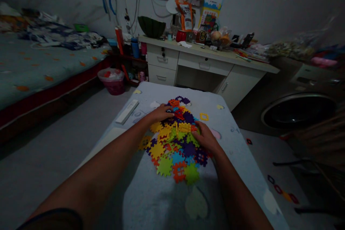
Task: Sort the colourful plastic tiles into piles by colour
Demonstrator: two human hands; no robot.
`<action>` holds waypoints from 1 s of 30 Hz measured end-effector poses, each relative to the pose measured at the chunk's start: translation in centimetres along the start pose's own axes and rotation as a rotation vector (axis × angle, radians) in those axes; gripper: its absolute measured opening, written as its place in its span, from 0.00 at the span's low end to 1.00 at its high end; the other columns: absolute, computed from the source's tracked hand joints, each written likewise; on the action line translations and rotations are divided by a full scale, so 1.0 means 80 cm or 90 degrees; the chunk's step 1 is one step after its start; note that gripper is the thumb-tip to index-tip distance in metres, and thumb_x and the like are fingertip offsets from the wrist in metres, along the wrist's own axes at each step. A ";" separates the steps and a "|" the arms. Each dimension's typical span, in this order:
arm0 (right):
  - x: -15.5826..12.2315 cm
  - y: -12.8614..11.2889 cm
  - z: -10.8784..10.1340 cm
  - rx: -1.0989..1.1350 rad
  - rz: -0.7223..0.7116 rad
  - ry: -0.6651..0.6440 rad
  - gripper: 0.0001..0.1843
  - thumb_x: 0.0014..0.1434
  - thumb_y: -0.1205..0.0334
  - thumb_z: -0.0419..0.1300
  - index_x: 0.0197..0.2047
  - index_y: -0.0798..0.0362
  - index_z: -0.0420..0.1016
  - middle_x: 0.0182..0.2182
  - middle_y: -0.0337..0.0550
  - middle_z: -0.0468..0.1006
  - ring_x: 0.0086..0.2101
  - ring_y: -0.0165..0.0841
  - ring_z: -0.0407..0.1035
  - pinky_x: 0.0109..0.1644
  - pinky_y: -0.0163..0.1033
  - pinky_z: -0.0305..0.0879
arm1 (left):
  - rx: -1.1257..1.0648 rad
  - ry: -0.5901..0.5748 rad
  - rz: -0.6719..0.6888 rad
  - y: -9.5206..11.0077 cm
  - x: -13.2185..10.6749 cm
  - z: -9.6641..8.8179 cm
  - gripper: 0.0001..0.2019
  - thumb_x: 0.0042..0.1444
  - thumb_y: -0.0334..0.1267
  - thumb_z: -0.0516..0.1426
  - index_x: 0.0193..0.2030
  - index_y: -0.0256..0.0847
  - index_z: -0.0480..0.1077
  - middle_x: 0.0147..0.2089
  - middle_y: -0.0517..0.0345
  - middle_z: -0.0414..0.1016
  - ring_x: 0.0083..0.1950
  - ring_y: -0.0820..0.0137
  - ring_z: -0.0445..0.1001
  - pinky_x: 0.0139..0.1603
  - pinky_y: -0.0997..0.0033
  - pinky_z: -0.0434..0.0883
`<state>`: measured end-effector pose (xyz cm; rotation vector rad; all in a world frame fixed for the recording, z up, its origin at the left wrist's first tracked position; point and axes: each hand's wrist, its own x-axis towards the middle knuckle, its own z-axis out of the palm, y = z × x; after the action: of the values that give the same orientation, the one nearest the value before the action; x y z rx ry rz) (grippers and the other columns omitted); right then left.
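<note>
A heap of interlocking plastic building pieces (178,157), in yellow, green, orange, blue and purple with toothed edges, lies on the cloth-covered table (161,201). My left hand (161,113) reaches onto the heap's far left side. Its fingers are stretched out beside a red piece (179,114), and nothing shows in its grasp. On the right side of the heap, my right hand (206,137) has thumb and fingers closed around the orange end of a yellow joined piece (184,127). Part of that grip is hidden by the fingers.
One yellow square frame (204,116) lies apart, right of the heap. A long white box (127,111) rests near the table's left edge. Beyond stands a white desk (164,56) with clutter; a washing machine (296,97) is at right. Several pieces (285,194) lie on the floor.
</note>
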<state>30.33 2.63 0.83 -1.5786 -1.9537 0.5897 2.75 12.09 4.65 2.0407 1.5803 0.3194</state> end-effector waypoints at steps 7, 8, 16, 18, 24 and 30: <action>0.064 -0.005 -0.024 0.039 0.028 0.050 0.14 0.52 0.61 0.53 0.38 0.52 0.77 0.33 0.42 0.79 0.35 0.37 0.72 0.45 0.43 0.68 | -0.178 -0.049 0.294 0.030 -0.044 -0.020 0.14 0.53 0.44 0.56 0.45 0.45 0.76 0.50 0.56 0.76 0.56 0.60 0.71 0.62 0.60 0.64; 0.080 -0.011 -0.027 0.015 0.030 0.070 0.13 0.52 0.62 0.52 0.36 0.52 0.76 0.31 0.41 0.78 0.34 0.36 0.71 0.44 0.42 0.67 | -0.182 -0.061 0.309 0.034 -0.053 -0.021 0.14 0.53 0.44 0.57 0.45 0.46 0.76 0.49 0.57 0.76 0.54 0.60 0.72 0.61 0.60 0.66; 0.211 -0.066 0.004 -0.152 0.075 0.009 0.32 0.55 0.47 0.62 0.60 0.51 0.68 0.58 0.56 0.68 0.57 0.49 0.63 0.60 0.53 0.59 | -0.107 -0.023 0.313 0.030 -0.142 -0.007 0.17 0.61 0.50 0.54 0.54 0.50 0.73 0.56 0.53 0.70 0.60 0.57 0.67 0.63 0.55 0.64; 0.232 -0.073 0.019 -0.164 0.094 -0.060 0.44 0.52 0.39 0.64 0.66 0.48 0.61 0.65 0.59 0.59 0.62 0.55 0.56 0.62 0.60 0.54 | -0.111 0.005 0.272 0.015 -0.161 0.000 0.24 0.60 0.54 0.55 0.61 0.51 0.68 0.64 0.51 0.64 0.66 0.54 0.62 0.67 0.53 0.60; 0.257 -0.077 0.050 -0.210 0.111 -0.206 0.51 0.45 0.34 0.66 0.67 0.47 0.61 0.66 0.60 0.55 0.63 0.62 0.52 0.61 0.65 0.54 | -0.006 0.024 0.099 -0.024 -0.212 0.033 0.61 0.34 0.66 0.67 0.74 0.53 0.47 0.76 0.41 0.40 0.75 0.34 0.35 0.68 0.31 0.49; 0.229 -0.076 0.045 -0.290 0.015 -0.188 0.36 0.43 0.57 0.69 0.57 0.51 0.69 0.55 0.56 0.67 0.53 0.51 0.63 0.55 0.52 0.64 | 0.056 -0.016 0.067 -0.022 -0.219 0.067 0.67 0.27 0.62 0.70 0.74 0.51 0.44 0.77 0.35 0.38 0.75 0.32 0.35 0.67 0.27 0.42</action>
<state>20.68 19.24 4.71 -1.8698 -2.4232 0.4229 -1.10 -5.68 1.63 2.1911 1.4996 0.2646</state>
